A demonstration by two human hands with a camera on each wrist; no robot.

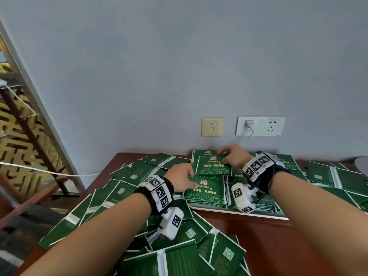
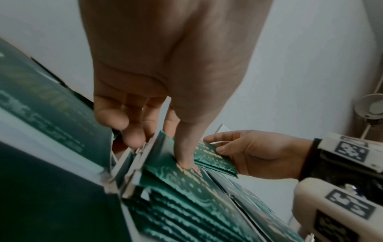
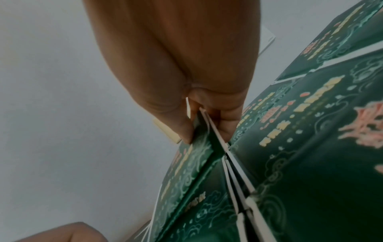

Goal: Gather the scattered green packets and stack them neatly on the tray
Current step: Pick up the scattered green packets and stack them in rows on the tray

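From the head camera, the left hand (image 1: pixel 182 177) rests on the near-left stack (image 1: pixel 204 193) of green packets on the tray (image 1: pixel 237 211), thumb lying along the top packet's far-left corner and the other fingers curled over the stack's left edge. The right hand (image 1: pixel 235 157) pinches a held packet (image 1: pixel 214 166), face up, at about 12 o'clock from that stack, over the far row; its long axis runs roughly 9 to 3 o'clock, and its printed crest points toward the wall at 12. Loose packets (image 1: pixel 175 253) lie mostly back side up over the brown table (image 1: pixel 278 246) from 6 round to 10 o'clock, with more at 2 o'clock. Two wall sockets (image 1: pixel 260 126) sit above (a white plug in the left one). The left wrist camera adds what the head view cannot: the left thumb (image 2: pixel 184 147) presses flat on the top packet (image 2: pixel 186 180) while the fingers (image 2: pixel 132 131) hook down the stack's side, and the serrated edges of many stacked packets show beneath. The right hand (image 2: pixel 254 152) appears at 3 o'clock, thumb on top of its packet (image 2: pixel 215 160). The right wrist camera shows the grip closely: thumb (image 3: pixel 176 114) on one face, fingers (image 3: pixel 225 124) on the other, clamping what looks like more than one packet by thin white edges (image 3: pixel 215 134); the count is unclear.
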